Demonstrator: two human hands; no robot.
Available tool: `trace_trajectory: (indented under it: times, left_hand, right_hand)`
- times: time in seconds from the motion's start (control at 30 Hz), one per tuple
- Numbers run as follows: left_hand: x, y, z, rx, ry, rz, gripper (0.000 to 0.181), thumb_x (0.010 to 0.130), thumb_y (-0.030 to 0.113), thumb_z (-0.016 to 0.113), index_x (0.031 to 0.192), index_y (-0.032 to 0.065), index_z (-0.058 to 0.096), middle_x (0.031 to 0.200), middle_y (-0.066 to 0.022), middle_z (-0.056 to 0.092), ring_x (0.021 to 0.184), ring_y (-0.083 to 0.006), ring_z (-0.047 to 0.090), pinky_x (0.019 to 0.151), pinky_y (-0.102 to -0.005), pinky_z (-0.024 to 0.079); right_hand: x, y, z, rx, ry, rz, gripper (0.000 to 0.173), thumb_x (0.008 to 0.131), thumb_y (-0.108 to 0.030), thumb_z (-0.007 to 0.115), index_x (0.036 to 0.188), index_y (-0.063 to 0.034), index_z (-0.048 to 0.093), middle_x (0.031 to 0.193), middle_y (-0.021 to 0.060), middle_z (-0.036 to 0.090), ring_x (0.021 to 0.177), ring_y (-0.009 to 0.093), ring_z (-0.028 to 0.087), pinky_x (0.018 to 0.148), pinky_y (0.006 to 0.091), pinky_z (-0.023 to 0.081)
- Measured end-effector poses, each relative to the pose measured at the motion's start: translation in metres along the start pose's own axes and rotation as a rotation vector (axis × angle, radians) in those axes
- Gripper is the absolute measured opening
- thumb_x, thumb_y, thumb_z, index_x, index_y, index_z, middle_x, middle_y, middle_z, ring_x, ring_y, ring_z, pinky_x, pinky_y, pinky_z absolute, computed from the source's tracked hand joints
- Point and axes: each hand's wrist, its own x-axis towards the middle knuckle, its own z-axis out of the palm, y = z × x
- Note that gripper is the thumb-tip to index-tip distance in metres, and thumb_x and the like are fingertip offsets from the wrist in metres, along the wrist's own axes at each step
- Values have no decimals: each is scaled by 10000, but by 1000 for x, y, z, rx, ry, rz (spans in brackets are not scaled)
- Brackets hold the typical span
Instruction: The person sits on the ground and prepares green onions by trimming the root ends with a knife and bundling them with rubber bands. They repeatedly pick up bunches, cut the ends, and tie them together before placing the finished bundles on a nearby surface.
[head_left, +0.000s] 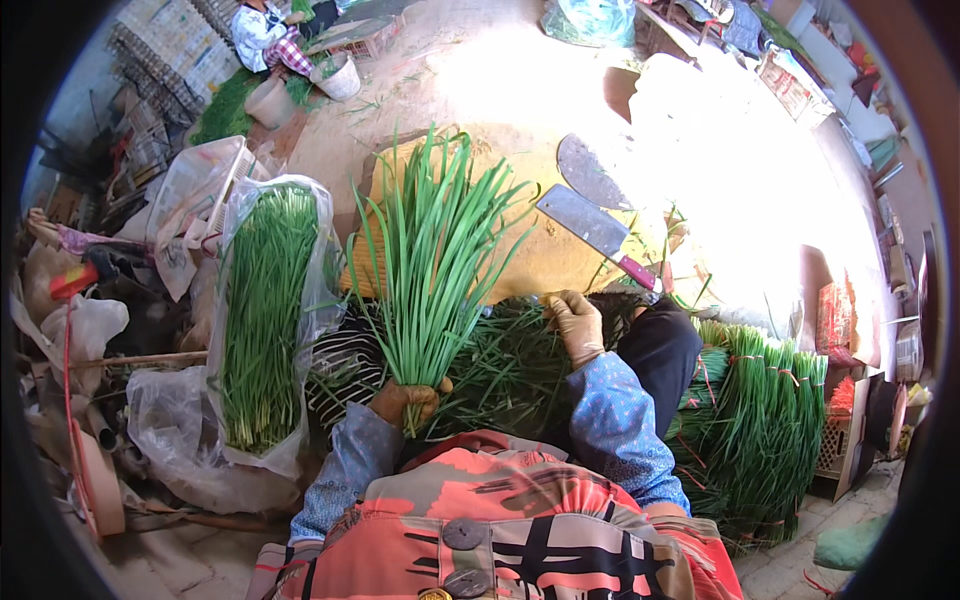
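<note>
My left hand (409, 405), in a stained glove, grips a bunch of long green chives (427, 285) by its lower ends. The leaves stand up and fan out away from me. My right hand (579, 328), also gloved, is curled with thumb and fingers together above my lap; nothing clear shows between the fingertips. Loose green leaves (510, 367) lie across my lap between the hands. Just beyond the right hand, a cleaver (585, 217) with a red handle rests on a yellow mat (517, 262), its blade pointing away to the left.
At left, a plastic-lined container (274, 322) is packed with chives, beside a white plastic crate (199, 180). Tied chive bundles (765, 420) stand at right. Farther off, a person (270, 37) sits near two buckets (337, 77). Glare whitens the floor at right.
</note>
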Motion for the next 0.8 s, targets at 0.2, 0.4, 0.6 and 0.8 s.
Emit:
trace_trajectory:
  times: [0.2,0.4,0.6,0.8]
  left_hand:
    - [-3,-13,2,-2,-28,-22,408,707,170,735,1042,-13,592,971,-107,614,599,-117,540,500,-257,460]
    - [-6,-20,14,65,-75,-71,357,740,131,704,1055,2,596,919,-104,631,591,-125,552,525,-258,477]
    - [-8,-24,16,117,-123,-112,309,750,88,695,1044,24,623,910,-91,652,628,-128,573,553,-265,491]
    - [-14,-25,13,62,-141,-94,320,747,65,700,1056,37,623,971,-89,661,635,-124,576,572,-263,494]
  right_hand:
    - [-18,-55,-7,70,55,-165,153,920,-139,572,967,-21,658,723,0,613,577,46,486,525,174,382]
    - [-28,-145,29,-197,-66,-442,230,857,-96,622,1080,-46,645,818,79,645,688,116,581,637,252,468]
    - [2,-154,39,-586,-42,-364,312,818,-194,659,1124,-147,617,790,107,657,754,250,642,679,327,491]
    - [11,-134,33,-625,71,-672,128,761,-177,677,868,-117,643,742,89,628,712,269,628,645,365,489]
